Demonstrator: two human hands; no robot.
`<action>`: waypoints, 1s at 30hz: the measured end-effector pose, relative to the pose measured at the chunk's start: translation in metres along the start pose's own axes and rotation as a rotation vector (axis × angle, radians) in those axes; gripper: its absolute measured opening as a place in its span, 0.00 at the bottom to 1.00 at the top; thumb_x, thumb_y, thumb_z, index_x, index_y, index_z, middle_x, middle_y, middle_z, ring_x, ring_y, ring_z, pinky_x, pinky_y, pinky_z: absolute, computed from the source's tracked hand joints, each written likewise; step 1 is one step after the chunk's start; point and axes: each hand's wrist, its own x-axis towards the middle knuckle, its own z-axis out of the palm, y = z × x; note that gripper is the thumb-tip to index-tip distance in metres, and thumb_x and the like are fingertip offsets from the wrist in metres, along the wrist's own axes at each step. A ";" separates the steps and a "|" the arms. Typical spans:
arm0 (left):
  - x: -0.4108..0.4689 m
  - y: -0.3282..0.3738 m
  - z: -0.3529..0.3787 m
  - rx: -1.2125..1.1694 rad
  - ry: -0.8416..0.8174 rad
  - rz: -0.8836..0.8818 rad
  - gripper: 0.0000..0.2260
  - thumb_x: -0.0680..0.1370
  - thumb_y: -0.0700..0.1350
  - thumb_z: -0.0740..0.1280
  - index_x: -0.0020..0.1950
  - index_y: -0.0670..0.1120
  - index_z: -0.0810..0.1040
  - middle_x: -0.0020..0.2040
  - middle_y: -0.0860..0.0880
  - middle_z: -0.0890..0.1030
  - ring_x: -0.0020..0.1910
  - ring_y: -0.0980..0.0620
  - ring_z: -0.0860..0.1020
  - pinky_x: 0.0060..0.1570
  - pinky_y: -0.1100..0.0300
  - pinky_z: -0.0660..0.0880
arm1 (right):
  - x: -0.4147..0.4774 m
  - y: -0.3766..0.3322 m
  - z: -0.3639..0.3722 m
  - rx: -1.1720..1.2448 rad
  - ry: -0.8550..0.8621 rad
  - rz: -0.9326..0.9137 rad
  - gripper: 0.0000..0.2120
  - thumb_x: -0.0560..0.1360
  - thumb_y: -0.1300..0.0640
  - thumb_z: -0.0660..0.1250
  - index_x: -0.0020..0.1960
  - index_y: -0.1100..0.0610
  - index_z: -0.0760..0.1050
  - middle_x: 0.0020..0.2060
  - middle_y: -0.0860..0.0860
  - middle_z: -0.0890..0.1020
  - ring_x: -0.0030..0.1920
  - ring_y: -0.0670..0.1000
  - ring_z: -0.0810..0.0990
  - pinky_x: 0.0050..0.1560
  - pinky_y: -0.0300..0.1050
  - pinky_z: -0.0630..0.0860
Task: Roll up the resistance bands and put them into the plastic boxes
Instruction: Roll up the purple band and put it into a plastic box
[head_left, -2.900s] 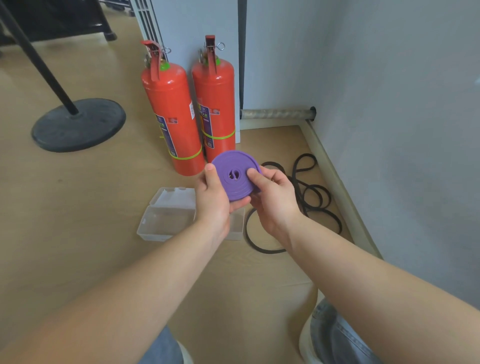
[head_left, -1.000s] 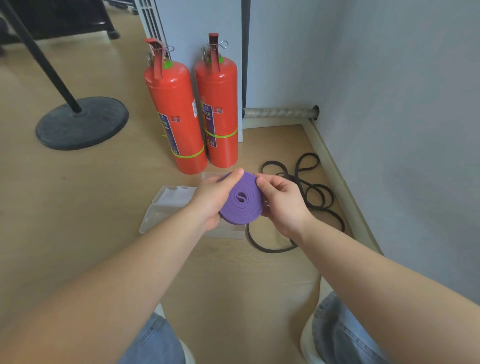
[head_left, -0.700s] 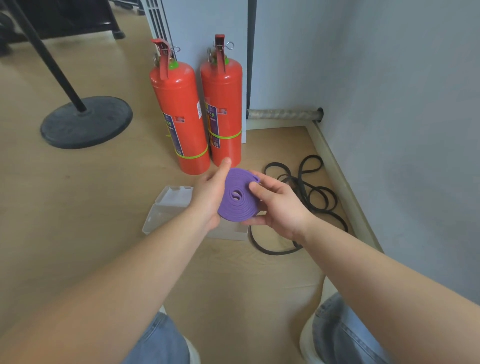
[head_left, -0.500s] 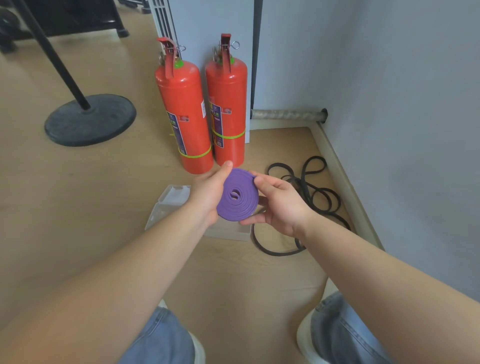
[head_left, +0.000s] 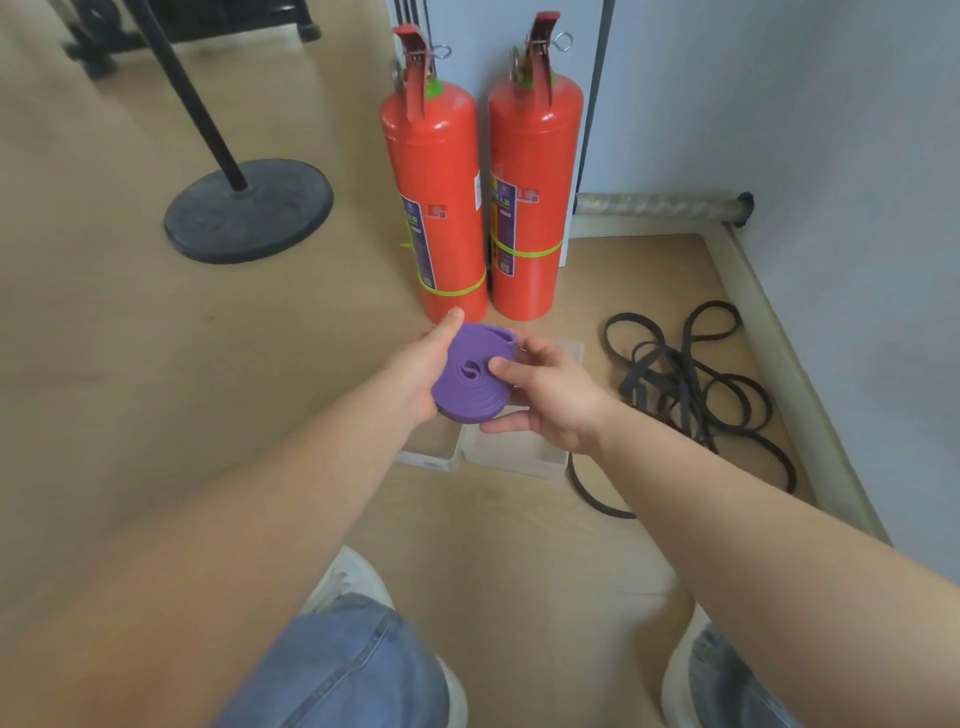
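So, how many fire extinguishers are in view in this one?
2. Both stand upright on the floor, side by side at the far wall: the left fire extinguisher and the right fire extinguisher. Both show in full, and there is no sign of another hidden.

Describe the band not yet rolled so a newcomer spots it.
Find the two red fire extinguishers. To their right, on the wooden floor near the skirting, lies a thin black resistance band in loose tangled loops. Unlike the tightly coiled purple band, it is unrolled.

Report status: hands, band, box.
Left hand, right hand grip rolled purple band. Held over open plastic box, not in. Black band loose beside box.
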 end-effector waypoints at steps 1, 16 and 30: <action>0.007 -0.002 -0.007 0.007 0.010 -0.012 0.28 0.78 0.65 0.64 0.66 0.44 0.78 0.55 0.41 0.85 0.46 0.43 0.85 0.52 0.47 0.82 | 0.009 0.006 0.003 0.002 0.004 0.005 0.12 0.82 0.63 0.66 0.64 0.53 0.76 0.57 0.51 0.85 0.52 0.58 0.86 0.47 0.63 0.85; 0.071 -0.074 -0.108 0.820 0.225 -0.025 0.27 0.84 0.62 0.50 0.77 0.50 0.67 0.76 0.43 0.69 0.72 0.40 0.70 0.72 0.50 0.65 | 0.087 0.103 0.023 -0.037 0.225 0.243 0.17 0.80 0.65 0.65 0.66 0.53 0.75 0.64 0.55 0.80 0.59 0.64 0.82 0.34 0.56 0.83; 0.069 -0.121 -0.082 1.103 0.052 0.099 0.21 0.80 0.45 0.67 0.74 0.52 0.72 0.74 0.47 0.71 0.61 0.47 0.77 0.57 0.61 0.72 | 0.048 0.113 -0.030 -0.141 0.319 0.244 0.16 0.80 0.65 0.66 0.64 0.52 0.79 0.60 0.52 0.82 0.57 0.60 0.83 0.38 0.62 0.85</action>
